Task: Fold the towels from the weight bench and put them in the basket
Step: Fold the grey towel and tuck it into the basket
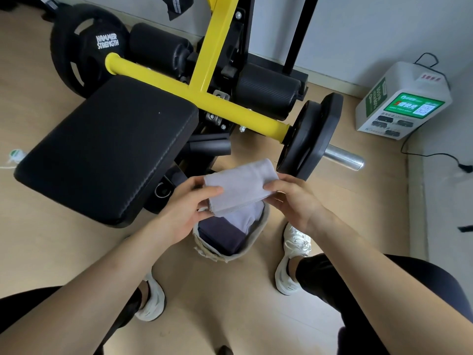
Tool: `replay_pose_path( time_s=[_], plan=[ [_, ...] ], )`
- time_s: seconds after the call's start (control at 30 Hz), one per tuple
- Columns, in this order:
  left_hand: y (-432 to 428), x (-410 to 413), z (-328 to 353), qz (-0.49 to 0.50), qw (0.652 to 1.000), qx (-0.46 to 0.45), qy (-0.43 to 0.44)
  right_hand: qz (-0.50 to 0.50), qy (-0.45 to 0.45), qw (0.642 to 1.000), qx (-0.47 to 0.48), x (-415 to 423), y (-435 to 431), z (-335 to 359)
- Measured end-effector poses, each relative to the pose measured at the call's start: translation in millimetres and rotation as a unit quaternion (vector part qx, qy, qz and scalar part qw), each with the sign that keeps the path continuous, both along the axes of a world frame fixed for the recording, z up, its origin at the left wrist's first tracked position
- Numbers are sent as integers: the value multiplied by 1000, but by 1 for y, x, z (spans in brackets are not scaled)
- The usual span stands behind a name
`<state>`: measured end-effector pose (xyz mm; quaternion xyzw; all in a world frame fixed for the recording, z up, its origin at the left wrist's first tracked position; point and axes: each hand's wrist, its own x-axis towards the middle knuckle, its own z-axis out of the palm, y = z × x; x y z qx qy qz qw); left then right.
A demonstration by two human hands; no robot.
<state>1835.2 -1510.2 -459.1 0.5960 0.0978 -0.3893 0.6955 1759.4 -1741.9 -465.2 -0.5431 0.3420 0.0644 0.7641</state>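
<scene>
A folded pale lilac towel (240, 187) is held in the air between both hands, just above a beige fabric basket (252, 242) on the floor. My left hand (190, 201) pinches its left edge and my right hand (294, 198) grips its right edge. Inside the basket lie a dark navy folded towel (220, 238) and a lighter lilac one (247, 217). The black padded seat of the weight bench (107, 147) is to the left and carries no towels.
The yellow frame bar (194, 94) and a black weight plate (309, 139) with a steel sleeve stand just behind the towel. A white charging box (401, 98) with a cable sits by the right wall. My white shoes flank the basket on the wooden floor.
</scene>
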Motion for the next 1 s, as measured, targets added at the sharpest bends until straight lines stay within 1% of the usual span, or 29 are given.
replay_pose_path(
  time_s=[0.1,0.17,0.27,0.37,0.43,0.53,0.67,0.8,0.87,0.9,0.93,1.0],
  plan=[
    [2,5,-11,13,1000,6,3,-23,20,999,-9,-2,7,-12],
    [0,6,-22,54,998,26,9,-50,33,998,-27,-6,13,-19],
    [-11,7,-46,105,991,84,1,-73,47,993,-76,-16,26,-38],
    [-25,8,-81,89,985,145,-19,-64,78,982,-161,-21,38,-64],
    [-35,12,-106,67,980,182,-34,-34,84,973,-212,-17,40,-82],
    [-50,22,-141,46,969,231,-73,44,99,951,-291,-9,36,-109],
    [-69,40,-177,-5,956,260,-133,129,127,923,-339,3,23,-147],
    [-86,61,-205,-73,942,267,-190,163,146,903,-369,12,14,-177],
    [-91,71,-219,-135,919,289,-230,172,152,893,-388,15,13,-191],
    [-91,74,-226,-174,898,308,-261,185,154,885,-399,16,12,-199],
    [-91,76,-231,-213,867,334,-304,205,158,874,-411,16,12,-206],
    [-88,75,-239,-254,783,397,-405,256,172,845,-437,16,10,-215]
  ],
)
